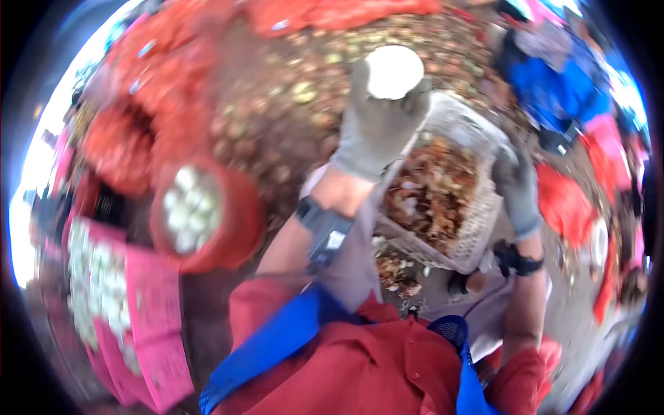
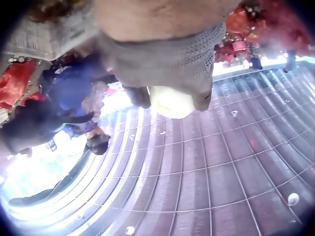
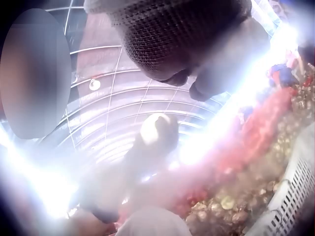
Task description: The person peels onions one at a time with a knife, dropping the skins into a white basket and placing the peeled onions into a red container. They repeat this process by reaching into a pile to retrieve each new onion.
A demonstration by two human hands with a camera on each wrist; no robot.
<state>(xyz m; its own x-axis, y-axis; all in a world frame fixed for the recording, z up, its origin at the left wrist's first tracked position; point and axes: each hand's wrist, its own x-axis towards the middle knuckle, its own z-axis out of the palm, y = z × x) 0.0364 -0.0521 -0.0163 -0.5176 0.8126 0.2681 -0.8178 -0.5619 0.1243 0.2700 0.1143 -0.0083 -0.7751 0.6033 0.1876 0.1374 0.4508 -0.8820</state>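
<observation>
In the head view my gloved left hand (image 1: 380, 124) grips a white peeled onion (image 1: 395, 72), raised beyond the crate's left side. The same onion (image 2: 173, 102) pokes out below the grey glove in the left wrist view, fingers on both sides of it. My gloved right hand (image 1: 517, 187) is by the right rim of a white plastic crate (image 1: 477, 238) heaped with brown onion skins (image 1: 436, 190). In the right wrist view the fingers of the right hand (image 3: 182, 44) are bent; whether they hold anything I cannot tell.
Unpeeled onions (image 1: 270, 104) cover the floor ahead. At left stand an orange bucket (image 1: 245, 214) of peeled onions and pink boxes (image 1: 155, 297) with more. Red mesh sacks (image 1: 121, 149) lie behind the bucket. A person in blue (image 1: 564, 86) is at the far right.
</observation>
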